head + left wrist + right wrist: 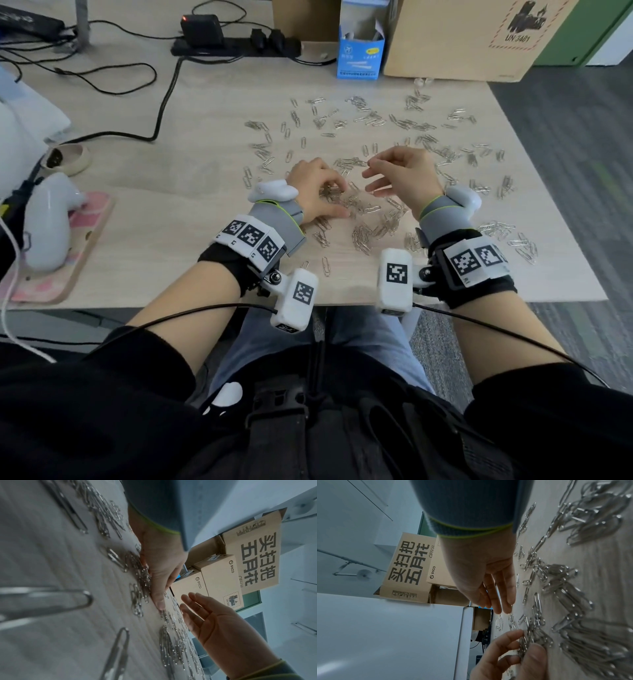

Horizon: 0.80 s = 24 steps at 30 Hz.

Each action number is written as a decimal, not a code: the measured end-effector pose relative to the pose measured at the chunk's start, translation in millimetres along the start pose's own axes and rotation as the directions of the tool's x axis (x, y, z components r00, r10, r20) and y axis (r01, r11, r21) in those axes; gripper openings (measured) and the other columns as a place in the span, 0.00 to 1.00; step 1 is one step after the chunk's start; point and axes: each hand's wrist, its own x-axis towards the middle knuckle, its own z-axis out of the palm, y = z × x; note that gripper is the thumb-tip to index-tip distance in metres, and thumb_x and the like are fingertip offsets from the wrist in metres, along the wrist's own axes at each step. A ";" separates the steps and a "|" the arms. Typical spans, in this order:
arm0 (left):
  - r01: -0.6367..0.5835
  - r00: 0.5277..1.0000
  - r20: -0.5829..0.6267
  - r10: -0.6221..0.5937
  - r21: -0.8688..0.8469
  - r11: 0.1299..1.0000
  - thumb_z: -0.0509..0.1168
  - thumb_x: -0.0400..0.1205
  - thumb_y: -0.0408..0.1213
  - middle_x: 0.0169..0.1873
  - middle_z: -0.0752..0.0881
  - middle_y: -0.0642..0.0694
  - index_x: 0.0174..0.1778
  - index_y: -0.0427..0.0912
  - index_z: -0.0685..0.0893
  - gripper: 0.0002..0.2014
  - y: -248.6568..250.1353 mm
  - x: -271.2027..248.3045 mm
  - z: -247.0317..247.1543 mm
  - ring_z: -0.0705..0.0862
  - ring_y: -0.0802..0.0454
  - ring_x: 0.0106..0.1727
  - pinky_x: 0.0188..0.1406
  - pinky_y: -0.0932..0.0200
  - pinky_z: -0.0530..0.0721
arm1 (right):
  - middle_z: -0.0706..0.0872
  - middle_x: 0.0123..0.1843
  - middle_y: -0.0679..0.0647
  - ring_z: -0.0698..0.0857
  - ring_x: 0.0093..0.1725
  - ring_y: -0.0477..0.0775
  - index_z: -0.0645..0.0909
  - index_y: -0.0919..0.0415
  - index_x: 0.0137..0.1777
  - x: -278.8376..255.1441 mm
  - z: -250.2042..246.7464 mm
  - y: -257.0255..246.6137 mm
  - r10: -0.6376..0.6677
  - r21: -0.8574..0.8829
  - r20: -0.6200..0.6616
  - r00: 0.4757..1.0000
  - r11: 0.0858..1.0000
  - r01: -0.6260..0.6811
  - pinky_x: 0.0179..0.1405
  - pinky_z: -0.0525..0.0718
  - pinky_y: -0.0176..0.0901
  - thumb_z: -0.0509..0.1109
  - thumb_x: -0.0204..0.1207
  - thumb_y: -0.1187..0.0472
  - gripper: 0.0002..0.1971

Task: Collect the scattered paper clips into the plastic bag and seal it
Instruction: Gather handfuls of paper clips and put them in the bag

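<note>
The desk (pixel 191 192) carries everything, with a big carton (pixel 455 37) and a blue box (pixel 359 51) at its far edge, a power strip (pixel 236 48) with trailing cables at the back left, and a white controller (pixel 44 222) on a pink pad near the left edge. Across the middle and right of the desk lie the clips (pixel 373 118), thin at the far side and heaped thicker close to the person, which suggests they are being raked into one pile before bagging. No bag shows in any view, so where it lies cannot be told. The left hand (pixel 317 190) rests on the desk at the heap, its fingers (pixel 513 635) curled and pinching a small bunch of clips against the thumb, likely to lift a handful at once. The right hand (pixel 402 178) hovers just above the desk beside it, holding nothing, its fingers (pixel 498 596) straight and only slightly apart with the palm turned toward the left hand, probably ready to sweep more clips inward or to receive the bunch. Most clips are not yet collected, so the task looks barely begun.
</note>
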 end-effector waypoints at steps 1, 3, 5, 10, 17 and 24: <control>-0.002 1.000 -0.010 0.002 -0.011 1.000 0.78 0.65 0.50 0.48 0.76 0.50 0.50 0.49 0.87 0.19 0.5 3.2 0.3 0.75 0.48 0.53 0.51 0.57 0.72 | 0.87 0.35 0.56 0.85 0.22 0.46 0.79 0.60 0.38 1.4 -0.3 0.1 0.006 0.002 0.001 1.000 1.000 -0.006 0.29 0.84 0.40 0.67 0.78 0.67 0.07; -0.004 1.000 -0.017 0.004 -0.016 1.000 0.77 0.67 0.46 0.45 0.76 0.50 0.47 0.46 0.88 0.15 0.8 10.2 0.6 0.77 0.52 0.45 0.44 0.60 0.71 | 0.86 0.35 0.56 0.85 0.22 0.46 0.79 0.60 0.38 4.5 -1.4 -0.4 0.017 0.009 0.000 1.000 1.000 -0.017 0.29 0.84 0.40 0.67 0.78 0.68 0.08; -0.004 1.000 -0.020 0.004 -0.009 1.000 0.77 0.68 0.43 0.43 0.77 0.51 0.45 0.45 0.88 0.11 0.9 15.8 0.1 0.76 0.54 0.41 0.43 0.61 0.72 | 0.86 0.35 0.57 0.85 0.22 0.46 0.79 0.60 0.38 6.2 -2.9 -1.4 0.019 0.013 -0.001 1.000 1.000 -0.019 0.27 0.85 0.39 0.66 0.78 0.68 0.08; 0.020 1.000 0.004 -0.020 0.014 1.000 0.73 0.72 0.36 0.42 0.83 0.49 0.43 0.42 0.86 0.05 0.8 25.4 -3.2 0.77 0.53 0.41 0.43 0.62 0.73 | 0.87 0.37 0.59 0.85 0.21 0.46 0.79 0.62 0.39 12.1 -4.1 -2.4 0.078 -0.011 0.044 0.996 0.997 -0.078 0.26 0.87 0.37 0.67 0.78 0.69 0.07; 0.128 0.991 0.058 -0.120 -0.173 0.976 0.75 0.70 0.30 0.25 0.83 0.49 0.31 0.43 0.83 0.08 1.1 31.1 -10.3 0.81 0.64 0.18 0.26 0.69 0.82 | 0.85 0.38 0.60 0.86 0.30 0.52 0.79 0.69 0.48 15.3 2.9 -6.3 0.212 0.002 0.164 0.963 0.977 -0.215 0.37 0.89 0.42 0.66 0.79 0.68 0.03; 0.062 0.996 0.089 -0.020 -0.487 0.871 0.77 0.67 0.27 0.19 0.85 0.55 0.32 0.43 0.86 0.08 10.5 39.2 -31.3 0.83 0.62 0.25 0.39 0.64 0.87 | 0.86 0.40 0.64 0.89 0.32 0.55 0.79 0.69 0.45 18.0 13.1 -7.4 0.276 0.191 0.245 0.930 0.926 -0.325 0.40 0.89 0.43 0.59 0.84 0.58 0.15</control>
